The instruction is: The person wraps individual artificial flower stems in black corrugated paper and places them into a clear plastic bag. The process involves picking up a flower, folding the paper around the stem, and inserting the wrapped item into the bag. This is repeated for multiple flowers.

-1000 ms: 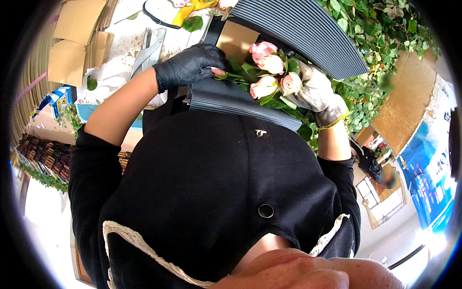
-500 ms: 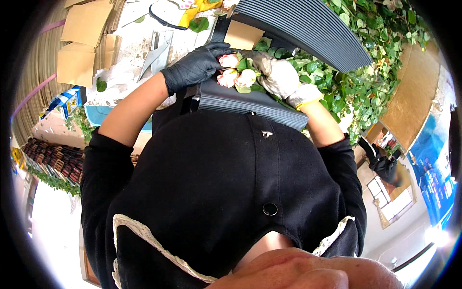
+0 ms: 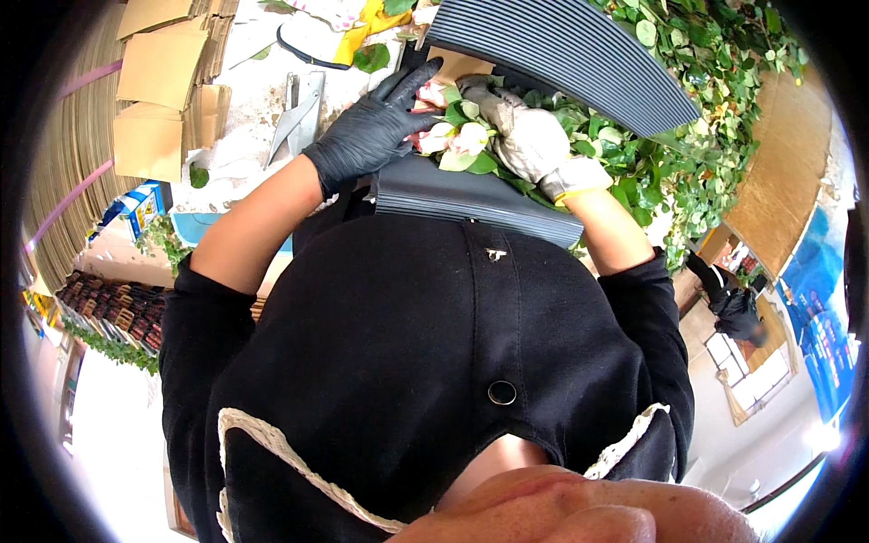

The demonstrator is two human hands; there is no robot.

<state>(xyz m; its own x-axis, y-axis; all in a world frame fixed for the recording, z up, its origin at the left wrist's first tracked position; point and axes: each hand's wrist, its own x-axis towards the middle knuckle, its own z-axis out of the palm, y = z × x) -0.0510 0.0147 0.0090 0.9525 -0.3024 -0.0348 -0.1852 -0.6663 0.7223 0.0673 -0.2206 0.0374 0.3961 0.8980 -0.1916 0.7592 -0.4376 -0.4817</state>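
Several pink-and-cream roses with green leaves lie in front of me on dark grey corrugated sheet. My left hand, in a black glove, is at the left side of the blooms. Its fingers are spread apart, the index stretched away from me and the thumb against the flower heads. A soiled white glove covers my right hand, which is closed over the roses just behind the blooms; its fingertips are partly hidden. Beyond my hands, a raised corrugated flap slants across, with a piece of brown cardboard beneath it.
Leafy green stems are heaped at the right. On the left are a grey metal hand tool, stacked brown cardboard sheets and a blue-and-white packet. Another person is in the background at right.
My left hand's fingers have spread and moved farther out along the blooms. The right hand and the roses have shifted slightly, with more leaves showing.
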